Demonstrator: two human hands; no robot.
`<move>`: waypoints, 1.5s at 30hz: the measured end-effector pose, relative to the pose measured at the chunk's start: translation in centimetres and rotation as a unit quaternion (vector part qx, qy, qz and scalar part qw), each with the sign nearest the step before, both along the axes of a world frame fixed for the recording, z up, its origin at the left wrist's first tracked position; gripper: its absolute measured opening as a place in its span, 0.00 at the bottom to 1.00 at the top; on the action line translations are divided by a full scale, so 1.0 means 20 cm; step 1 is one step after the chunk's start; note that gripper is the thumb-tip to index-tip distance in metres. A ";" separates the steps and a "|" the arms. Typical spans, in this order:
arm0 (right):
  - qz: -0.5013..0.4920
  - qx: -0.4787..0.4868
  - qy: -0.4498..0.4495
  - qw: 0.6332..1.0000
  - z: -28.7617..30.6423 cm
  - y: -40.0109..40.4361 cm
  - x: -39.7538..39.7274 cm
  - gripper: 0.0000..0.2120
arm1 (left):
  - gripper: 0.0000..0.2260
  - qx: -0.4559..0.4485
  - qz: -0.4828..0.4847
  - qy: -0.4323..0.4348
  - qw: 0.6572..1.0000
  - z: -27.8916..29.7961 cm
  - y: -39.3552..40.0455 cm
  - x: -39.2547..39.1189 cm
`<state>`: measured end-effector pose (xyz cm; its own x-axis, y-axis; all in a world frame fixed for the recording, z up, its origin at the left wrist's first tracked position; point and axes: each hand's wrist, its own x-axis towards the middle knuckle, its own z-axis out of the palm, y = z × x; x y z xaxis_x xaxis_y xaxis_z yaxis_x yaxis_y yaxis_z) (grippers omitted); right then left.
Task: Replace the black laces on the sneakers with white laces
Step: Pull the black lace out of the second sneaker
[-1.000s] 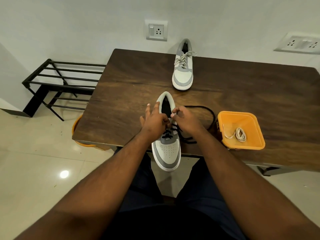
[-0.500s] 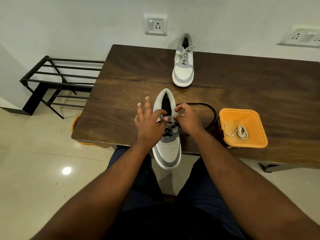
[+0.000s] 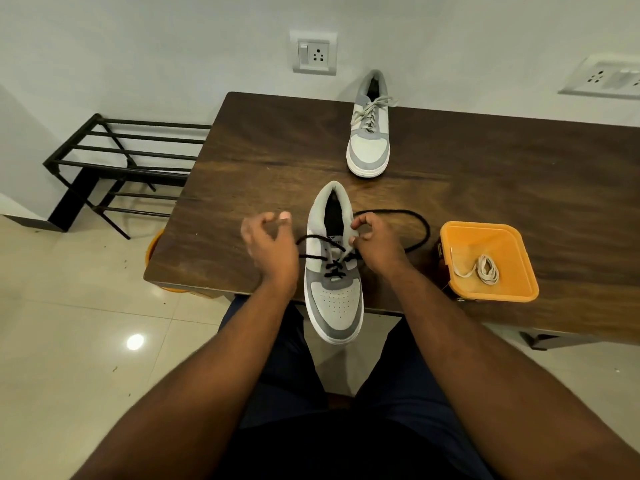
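At far left I'm seeing a black metal shoe rack [image 3: 114, 168] standing beside the table [image 3: 263, 161]. My left hand [image 3: 272, 245] is pulling a strand of the black lace [image 3: 313, 239] sideways, fingers curled around it. The near sneaker [image 3: 334, 271] is overhanging the table's front edge. My right hand [image 3: 375, 242] is pinching the lace's other run. The white lace [image 3: 483, 270] is lying in the orange tub [image 3: 491, 233].

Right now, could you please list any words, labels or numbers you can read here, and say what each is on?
None can be read.
Near sneaker: small dark mark on the tongue, too blurred.
Orange tub: label on its dark side, too small.
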<state>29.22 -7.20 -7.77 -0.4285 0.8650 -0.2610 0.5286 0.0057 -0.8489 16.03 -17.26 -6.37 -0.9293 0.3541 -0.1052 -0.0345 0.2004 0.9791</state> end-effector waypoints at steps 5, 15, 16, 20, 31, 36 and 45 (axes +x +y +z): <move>-0.011 0.000 0.007 1.000 -0.02 0.00 0.00 0.13 | 0.08 -0.311 -0.376 0.345 0.802 0.07 0.09 0.06; -0.005 0.001 0.004 1.000 -0.02 0.00 0.00 0.11 | 0.05 0.084 0.082 0.009 0.993 0.00 0.05 -0.05; -0.007 0.000 0.003 1.000 -0.02 -0.01 0.00 0.11 | 0.07 0.097 0.144 -0.032 0.984 0.02 0.04 -0.09; -0.016 -0.007 0.007 1.000 -0.02 -0.01 0.00 0.12 | 0.15 -0.053 0.023 0.088 0.994 0.07 0.02 -0.10; -0.013 0.006 0.008 1.000 -0.02 -0.02 0.01 0.09 | 0.07 -0.237 -0.308 0.271 0.881 0.00 0.08 0.08; -0.017 0.010 0.008 1.000 -0.04 -0.01 0.00 0.09 | 0.09 -0.033 0.096 0.003 0.995 0.06 0.04 -0.11; -0.023 0.010 0.010 1.000 -0.03 -0.03 0.00 0.08 | 0.30 -0.179 -0.166 0.193 0.950 0.05 0.06 0.13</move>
<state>29.22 -7.74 -8.43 -0.3924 0.8890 -0.2361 0.5124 -0.0020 -0.8588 18.61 -16.14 -5.43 -0.7670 0.6395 0.0520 0.4368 0.4611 0.7724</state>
